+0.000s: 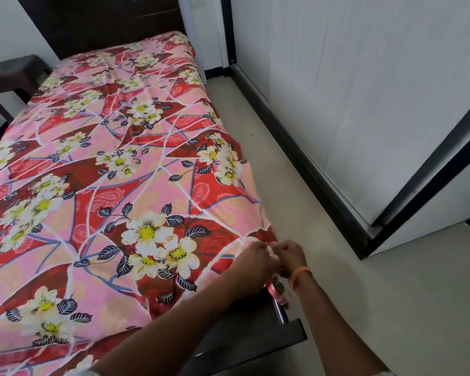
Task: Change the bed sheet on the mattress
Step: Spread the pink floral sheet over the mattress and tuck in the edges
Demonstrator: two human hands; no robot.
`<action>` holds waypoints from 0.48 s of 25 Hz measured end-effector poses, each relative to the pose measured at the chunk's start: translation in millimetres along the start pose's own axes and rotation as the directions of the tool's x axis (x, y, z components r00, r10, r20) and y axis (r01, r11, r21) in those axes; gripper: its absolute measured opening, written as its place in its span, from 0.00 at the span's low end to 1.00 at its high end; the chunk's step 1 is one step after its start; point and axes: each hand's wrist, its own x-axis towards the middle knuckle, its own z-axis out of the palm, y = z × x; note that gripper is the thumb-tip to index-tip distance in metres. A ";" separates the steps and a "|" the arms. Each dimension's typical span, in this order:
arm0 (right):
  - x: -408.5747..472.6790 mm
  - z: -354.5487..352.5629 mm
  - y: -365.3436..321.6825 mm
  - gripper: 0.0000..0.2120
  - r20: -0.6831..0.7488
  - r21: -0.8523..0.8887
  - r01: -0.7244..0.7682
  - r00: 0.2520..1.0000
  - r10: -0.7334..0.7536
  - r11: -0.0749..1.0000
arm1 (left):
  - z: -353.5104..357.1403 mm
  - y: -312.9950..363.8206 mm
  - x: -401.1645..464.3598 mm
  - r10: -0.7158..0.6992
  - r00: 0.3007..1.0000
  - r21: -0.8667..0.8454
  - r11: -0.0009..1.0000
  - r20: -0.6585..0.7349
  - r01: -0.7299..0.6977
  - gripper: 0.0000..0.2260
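Head view: both hands (273, 260) grip the sheet (114, 169) corner.

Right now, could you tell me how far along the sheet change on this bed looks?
Mostly done, I would judge. The floral bed sheet already covers the mattress top up to the dark headboard, with some wrinkles near the far end. In hand: the left hand and right hand both pinch the sheet at the near right corner. Left: probably finishing that corner and smoothing the wrinkles; the other sides are not visible.

Pink-and-red floral bed sheet (98, 164), orange wristband (300, 275), dark brown headboard (101, 20)
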 end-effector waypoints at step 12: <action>-42.8 -44.8 38.1 0.21 0.487 0.261 -0.230 0.870 0.078 0.938 | 18.5 6.6 -3.3 0.023 0.998 0.193 0.981 -0.057 -0.011 0.09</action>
